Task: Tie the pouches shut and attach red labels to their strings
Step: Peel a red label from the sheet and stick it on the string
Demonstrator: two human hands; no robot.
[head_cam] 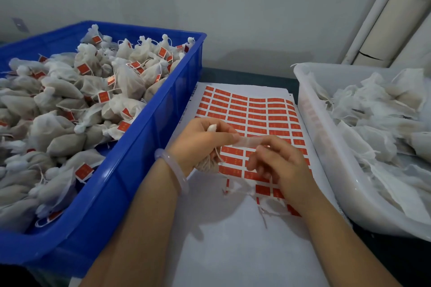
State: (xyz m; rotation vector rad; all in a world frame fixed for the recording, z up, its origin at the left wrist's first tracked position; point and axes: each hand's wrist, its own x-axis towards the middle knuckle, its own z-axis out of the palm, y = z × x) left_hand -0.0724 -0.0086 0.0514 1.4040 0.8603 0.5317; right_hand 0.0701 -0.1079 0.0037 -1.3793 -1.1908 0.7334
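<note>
Left hand [200, 142] and right hand [279, 165] met over the label sheet [256, 112], sharing a pouch and a label.
In the head view, the left hand gripped a filled pouch [207, 165], its tied top poking above the fist, and pinched one end of a pale label [247, 142]; the right hand's fingertips pinched the other end. The sheet lay on the bench [245, 74] between a blue crate [140, 170] of labelled pouches on the left and a white tub [326, 158] of unlabelled ones on the right.

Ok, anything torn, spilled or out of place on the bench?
Only the label sheet: its near edge is ragged and torn, with loose strips lifting. Nothing lies spilled outside the blue crate or white tub.
</note>
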